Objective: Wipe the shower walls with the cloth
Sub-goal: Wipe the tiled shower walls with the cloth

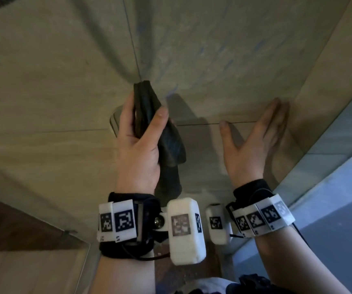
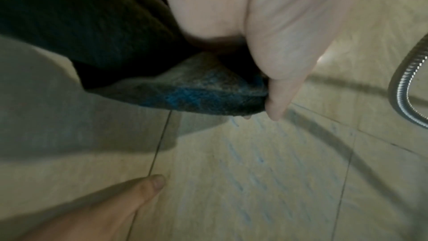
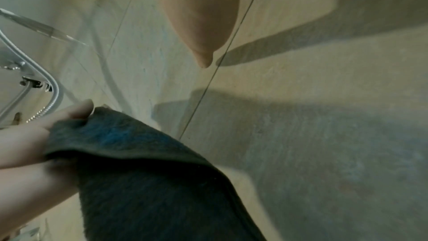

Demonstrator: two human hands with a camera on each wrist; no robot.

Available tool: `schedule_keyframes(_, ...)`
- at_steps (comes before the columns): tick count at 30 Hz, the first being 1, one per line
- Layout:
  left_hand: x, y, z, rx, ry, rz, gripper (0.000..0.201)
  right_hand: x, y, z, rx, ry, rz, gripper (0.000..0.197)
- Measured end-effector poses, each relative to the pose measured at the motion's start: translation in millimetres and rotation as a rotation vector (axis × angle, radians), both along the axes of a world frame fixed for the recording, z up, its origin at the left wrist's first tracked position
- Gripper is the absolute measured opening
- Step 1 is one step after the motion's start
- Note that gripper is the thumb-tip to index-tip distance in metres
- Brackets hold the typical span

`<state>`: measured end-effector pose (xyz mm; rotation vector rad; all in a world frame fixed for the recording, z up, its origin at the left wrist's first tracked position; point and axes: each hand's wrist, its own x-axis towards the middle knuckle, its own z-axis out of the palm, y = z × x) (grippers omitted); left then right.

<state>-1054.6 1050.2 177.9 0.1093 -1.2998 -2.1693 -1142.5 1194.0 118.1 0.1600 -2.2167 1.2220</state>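
Dark cloth (image 1: 147,111), folded and bunched, clamped in left hand (image 1: 137,145), thumb over the front, fingers behind; held up close to the tiled wall (image 1: 224,49), whether touching it cannot be told. Lower end hanging past the palm toward the wrist. Right hand (image 1: 253,143) holding nothing, fingers straight and together, thumb spread wide, fingertips at the wall near the corner by the glass panel (image 1: 340,134). Hands apart, side by side.

Only in the left wrist view: blue patch on the cloth (image 2: 185,96) fold, faint bluish streaks (image 2: 254,162) on the tile below it, ribbed metal hose (image 2: 405,83) at right edge, right thumb (image 2: 139,190) entering from below. Only in the right wrist view: chrome shower fitting (image 3: 30,81) with hose, left of the cloth (image 3: 139,162); grout line (image 3: 208,89) running under the right hand's finger (image 3: 203,34). Only in the head view: wrist bands (image 1: 117,221) with black-and-white square markers, white camera housings; no readable writing or brand.
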Motion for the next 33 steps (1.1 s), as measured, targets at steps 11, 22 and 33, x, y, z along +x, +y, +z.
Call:
schedule_keyframes(11, -7, -14, -5, -0.324, -0.178, -0.007, 0.049, -18, -15, -19, 0.135, -0.049, -0.018, 0.095)
schedule_keyframes(22, 1, -17, -6, -0.439, -0.273, -0.021, 0.044, -23, -27, -29, 0.183, 0.016, -0.152, 0.09)
schedule_keyframes(33, -8, 1, -2, -0.516, -0.295, 0.178, 0.048, -19, -31, -31, 0.258, 0.001, -0.241, 0.088)
